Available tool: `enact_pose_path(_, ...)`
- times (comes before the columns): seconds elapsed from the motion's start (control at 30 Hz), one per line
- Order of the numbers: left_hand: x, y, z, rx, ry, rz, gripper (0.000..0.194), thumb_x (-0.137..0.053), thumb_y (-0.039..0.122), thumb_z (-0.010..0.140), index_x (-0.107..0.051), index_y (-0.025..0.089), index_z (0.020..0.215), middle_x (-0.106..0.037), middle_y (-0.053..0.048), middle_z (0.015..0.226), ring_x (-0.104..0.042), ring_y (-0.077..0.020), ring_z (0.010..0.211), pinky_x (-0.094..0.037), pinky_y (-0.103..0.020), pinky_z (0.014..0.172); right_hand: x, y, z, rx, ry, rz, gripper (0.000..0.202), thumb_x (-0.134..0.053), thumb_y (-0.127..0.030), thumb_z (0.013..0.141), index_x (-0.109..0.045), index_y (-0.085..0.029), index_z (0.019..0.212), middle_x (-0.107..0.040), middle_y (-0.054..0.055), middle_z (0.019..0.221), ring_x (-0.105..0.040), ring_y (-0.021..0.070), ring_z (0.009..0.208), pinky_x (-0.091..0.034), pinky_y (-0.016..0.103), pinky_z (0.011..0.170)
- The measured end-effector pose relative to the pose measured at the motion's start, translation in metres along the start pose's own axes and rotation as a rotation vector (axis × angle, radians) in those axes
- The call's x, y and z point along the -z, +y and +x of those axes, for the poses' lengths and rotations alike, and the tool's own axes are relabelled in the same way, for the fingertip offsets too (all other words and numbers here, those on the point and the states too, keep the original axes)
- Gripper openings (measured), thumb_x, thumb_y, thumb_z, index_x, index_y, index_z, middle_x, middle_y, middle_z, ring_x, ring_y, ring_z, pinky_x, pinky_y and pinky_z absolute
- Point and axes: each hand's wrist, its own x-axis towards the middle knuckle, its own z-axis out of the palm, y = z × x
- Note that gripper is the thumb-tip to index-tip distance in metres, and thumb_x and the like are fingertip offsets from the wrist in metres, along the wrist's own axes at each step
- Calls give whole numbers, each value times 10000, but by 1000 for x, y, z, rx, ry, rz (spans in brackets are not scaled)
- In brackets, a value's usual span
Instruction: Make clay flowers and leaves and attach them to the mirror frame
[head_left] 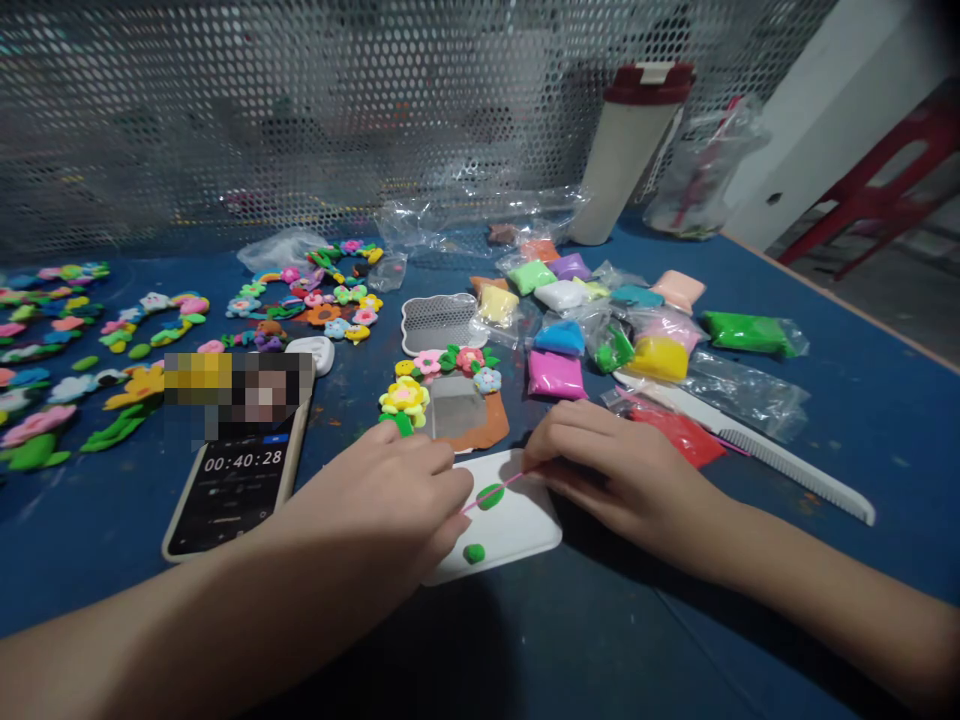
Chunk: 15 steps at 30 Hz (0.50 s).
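Left forearm extended from the lower left corner, angled up and inward over the blue counter (600, 630); the left hand (409, 490) is turned back-upward, knuckles raised, with fingers curled in. Right forearm brought in from the lower right edge; the right hand (607, 465) is bent at the knuckles, its fingertips pointed inward. Neither hand is spread: a thin pink stick (513, 480) is pinched at its far end between the right thumb and fingers, while its near end is gripped at the left thumb side, the exact left fingertip contact being hidden. The stick is held slantwise across a flattened green clay oval (491, 499); whether it is pressed into the clay cannot be told. The oval is set on a white rounded rectangular plastic board (529, 525), between the hands, with a small green clay lump (474, 553) placed nearer the wearer. Just beyond the board, a brown clay-covered frame (489, 425) is laid flat, edged with clay flowers, a yellow one (405, 398) nearest the left hand. A dark-screened smartphone (225, 505) is laid left of the left hand; a red clay packet (679, 435) and a white comb (795, 470) are noted beyond the right.
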Motion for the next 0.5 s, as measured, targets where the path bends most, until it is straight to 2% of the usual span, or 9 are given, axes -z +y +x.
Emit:
enact_pose_path(0.07,0,2,-1,38,28,-32,69,-597,251,829,-549,202,821,-568,-7,810,-510,-208,723,-319,-321,630,1,0,0,-34,-39,21,106,-495,-154,893,-581,-184,839,-619,41,823,-550,168,809,-444,272,710)
enact_pose_path(0.17,-4,3,1,69,52,-77,174,-667,284,774,-547,213,879,-547,-16,891,-507,-216,780,-341,-313,635,1,0,-1,-63,-87,40,111,-493,-175,900,-590,-173,844,-605,41,834,-531,164,811,-431,283,726)
enact_pose_path(0.33,-10,6,9,69,26,-102,53,-583,233,837,-576,184,858,-535,-23,854,-508,-193,750,-368,-312,645,0,1,-2,-66,-108,56,120,-486,-183,906,-590,-163,849,-594,44,838,-517,163,811,-421,291,738)
enact_pose_path(0.5,-13,8,11,66,19,-128,40,-533,206,862,-559,177,862,-539,-23,849,-520,-201,779,-380,-326,668,1,-1,-1,-41,-79,56,104,-484,-153,896,-570,-168,840,-593,44,827,-523,161,802,-431,286,725)
